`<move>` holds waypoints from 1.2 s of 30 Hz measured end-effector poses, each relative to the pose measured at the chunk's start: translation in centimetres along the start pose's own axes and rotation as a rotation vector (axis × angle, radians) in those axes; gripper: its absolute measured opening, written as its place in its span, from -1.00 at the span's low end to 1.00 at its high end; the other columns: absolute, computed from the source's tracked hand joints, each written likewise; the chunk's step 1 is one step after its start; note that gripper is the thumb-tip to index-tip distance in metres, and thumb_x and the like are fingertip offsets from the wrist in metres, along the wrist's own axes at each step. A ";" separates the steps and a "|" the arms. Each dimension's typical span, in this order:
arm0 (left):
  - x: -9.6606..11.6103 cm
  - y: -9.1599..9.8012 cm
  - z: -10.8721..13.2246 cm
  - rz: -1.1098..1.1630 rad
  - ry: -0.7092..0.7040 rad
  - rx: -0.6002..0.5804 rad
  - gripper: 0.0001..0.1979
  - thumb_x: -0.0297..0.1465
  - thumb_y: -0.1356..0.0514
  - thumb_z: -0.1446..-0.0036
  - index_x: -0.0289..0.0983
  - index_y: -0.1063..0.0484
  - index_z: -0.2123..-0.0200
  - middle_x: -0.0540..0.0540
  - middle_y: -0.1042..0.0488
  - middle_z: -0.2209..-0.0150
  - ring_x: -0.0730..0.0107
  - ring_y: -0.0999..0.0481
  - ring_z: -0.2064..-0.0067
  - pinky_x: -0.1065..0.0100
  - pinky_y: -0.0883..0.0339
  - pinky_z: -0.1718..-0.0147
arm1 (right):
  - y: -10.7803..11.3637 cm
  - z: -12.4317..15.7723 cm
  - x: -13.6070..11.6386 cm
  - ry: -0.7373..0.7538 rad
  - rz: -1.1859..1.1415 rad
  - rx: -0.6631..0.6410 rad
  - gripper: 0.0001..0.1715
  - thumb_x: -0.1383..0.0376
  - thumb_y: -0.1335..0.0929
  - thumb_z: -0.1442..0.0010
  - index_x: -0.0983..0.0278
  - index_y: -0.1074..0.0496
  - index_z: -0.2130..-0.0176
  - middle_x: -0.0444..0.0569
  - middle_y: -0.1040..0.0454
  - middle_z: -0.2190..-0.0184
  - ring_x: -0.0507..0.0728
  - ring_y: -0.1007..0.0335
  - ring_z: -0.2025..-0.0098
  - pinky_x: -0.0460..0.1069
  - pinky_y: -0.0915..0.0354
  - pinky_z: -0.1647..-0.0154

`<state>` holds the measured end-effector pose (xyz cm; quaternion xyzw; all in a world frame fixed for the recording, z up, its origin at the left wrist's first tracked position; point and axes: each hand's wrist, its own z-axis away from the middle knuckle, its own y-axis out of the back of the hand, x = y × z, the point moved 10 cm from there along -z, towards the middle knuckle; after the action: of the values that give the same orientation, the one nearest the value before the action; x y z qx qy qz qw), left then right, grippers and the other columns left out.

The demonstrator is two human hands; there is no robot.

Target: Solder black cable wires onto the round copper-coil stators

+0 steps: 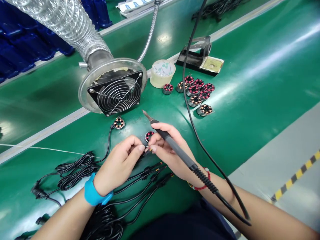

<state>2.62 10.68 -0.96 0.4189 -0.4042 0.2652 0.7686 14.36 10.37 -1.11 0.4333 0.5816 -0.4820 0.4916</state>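
Note:
My left hand [121, 161], with a blue band at the wrist, pinches the end of a black cable [147, 153] between thumb and forefinger. Across from it, my right hand [172, 163] holds a soldering iron [175, 146] whose tip points up and left, away from the cable. My right thumb and fingertips also meet at the cable's thin wire ends. Just beyond the fingertips lies a round motor stator [149, 136] with red windings, partly hidden by my right fingers. Several black cables [147, 171] with bared coloured ends lie below my hands.
A fume extractor fan [120, 96] stands ahead. Behind are a tape roll [162, 75], several stators [196, 90] and a soldering stand [197, 58]. Left lie a wired stator [119, 123] and coiled cables [75, 170]. The iron's cord [190, 116] loops over the right side.

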 end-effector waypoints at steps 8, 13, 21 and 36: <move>0.4 -0.4 0.0 0.041 -0.011 -0.039 -0.80 -0.33 -0.05 -0.25 -0.26 -0.32 0.41 0.06 -0.32 0.45 0.49 -0.29 0.37 0.42 -0.16 0.35 | -0.2 0.2 -1.3 0.120 0.107 -0.024 -0.51 0.50 -0.31 -0.14 0.15 -0.22 -0.03 -0.19 -0.43 0.38 -0.02 -0.42 0.39 -0.07 -0.43 0.29; -0.6 -2.3 0.0 0.401 0.173 -0.223 -0.82 -0.30 -0.10 -0.19 -0.30 -0.33 0.37 0.05 -0.37 0.45 0.54 -0.32 0.47 0.44 -0.21 0.44 | -0.7 0.4 -1.7 0.177 0.112 -0.071 -0.53 0.50 -0.30 -0.18 0.13 -0.23 -0.04 -0.19 -0.43 0.36 -0.04 -0.43 0.38 -0.10 -0.41 0.30; -2.8 0.6 -2.2 0.227 0.178 0.072 -0.86 -0.36 -0.12 -0.06 -0.30 -0.34 0.48 0.10 -0.23 0.58 0.56 -0.15 0.53 0.47 -0.06 0.53 | 1.8 0.1 -1.3 0.056 0.306 0.061 -0.60 0.39 -0.28 -0.28 0.16 -0.30 -0.10 -0.14 -0.54 0.33 0.00 -0.51 0.39 -0.07 -0.45 0.29; -3.1 1.1 -2.9 0.066 0.102 0.155 -0.82 -0.32 -0.13 -0.14 -0.29 -0.38 0.45 0.08 -0.28 0.56 0.55 -0.20 0.52 0.46 -0.11 0.52 | 4.9 3.2 -3.3 0.297 0.512 0.246 -0.78 0.40 -0.43 -0.10 0.21 -0.45 0.19 -0.17 -0.54 0.44 -0.03 -0.43 0.57 -0.13 -0.38 0.56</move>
<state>1.34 13.53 -4.01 0.4497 -0.3561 0.3418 0.7444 20.06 7.90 1.34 0.6874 0.4563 -0.3410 0.4506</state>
